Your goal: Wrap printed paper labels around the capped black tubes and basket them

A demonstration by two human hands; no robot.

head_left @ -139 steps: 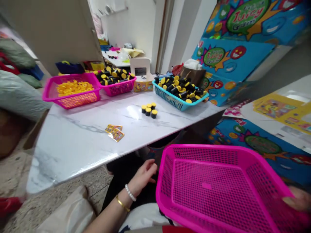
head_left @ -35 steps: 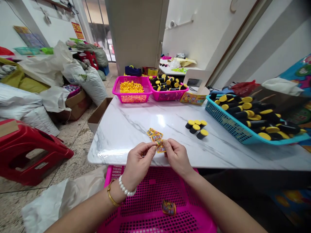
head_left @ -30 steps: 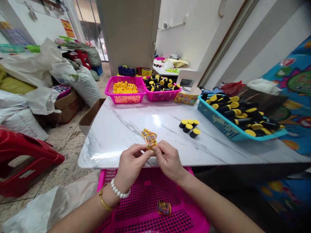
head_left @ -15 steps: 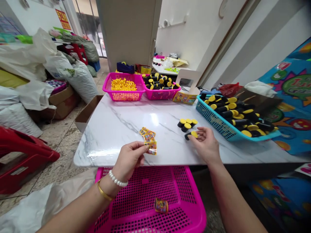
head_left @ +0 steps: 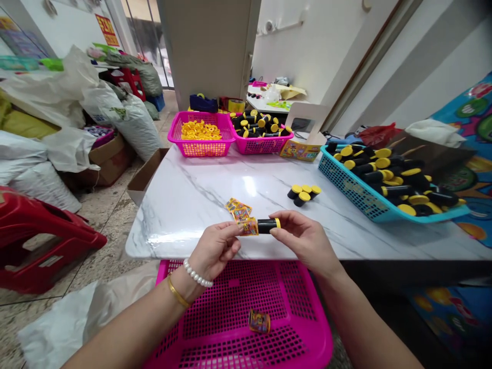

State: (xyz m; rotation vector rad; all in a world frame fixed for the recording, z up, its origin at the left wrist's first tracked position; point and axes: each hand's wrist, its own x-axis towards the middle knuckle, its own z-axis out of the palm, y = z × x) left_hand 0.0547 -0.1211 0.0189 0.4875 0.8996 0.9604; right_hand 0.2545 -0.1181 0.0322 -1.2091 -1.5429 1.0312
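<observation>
Canister (head_left: 267, 226) moved to wrapper (head_left: 250, 226), lid (head_left: 278, 223) in right grip (head_left: 307, 240).

Our right hand (head_left: 307, 240) now holds one black canister (head_left: 266, 226) at the printed wrapper (head_left: 249, 227); on the table (head_left: 188, 195) we count four standing canisters (head_left: 302, 198), before five.

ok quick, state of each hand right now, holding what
Left hand: closed, holding a shiny yellow-orange printed sleeve.
Right hand: closed, holding a black, yellow-lidded cylindrical container near its lidded end.
</observation>
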